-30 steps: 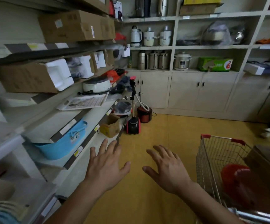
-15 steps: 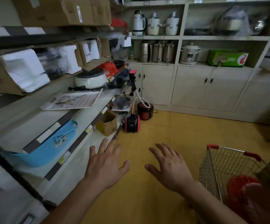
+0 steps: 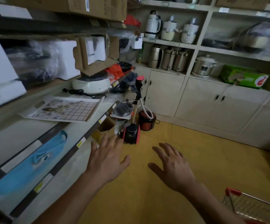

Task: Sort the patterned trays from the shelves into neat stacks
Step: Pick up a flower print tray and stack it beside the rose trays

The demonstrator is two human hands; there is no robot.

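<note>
A flat patterned tray (image 3: 66,109), white with pictures and a red grid, lies on the left-hand middle shelf (image 3: 24,135), its edge jutting a little past the shelf front. My left hand (image 3: 106,159) hovers palm down, fingers spread, below and right of the tray, beside the lower shelf edge. My right hand (image 3: 173,167) floats over the yellow floor, also spread and holding nothing. Neither hand touches the tray.
A white cooker (image 3: 91,84) with a black cord sits behind the tray. A blue tub (image 3: 26,167) fills the shelf below. A garment steamer (image 3: 131,133) and red pot (image 3: 147,122) stand on the floor ahead. A wire cart (image 3: 253,206) is at lower right. Cabinets (image 3: 200,104) line the back wall.
The view has moved forward and swung left, bringing the patterned tray closer and pushing the cart toward the lower right corner. Both hands stay spread and empty.
</note>
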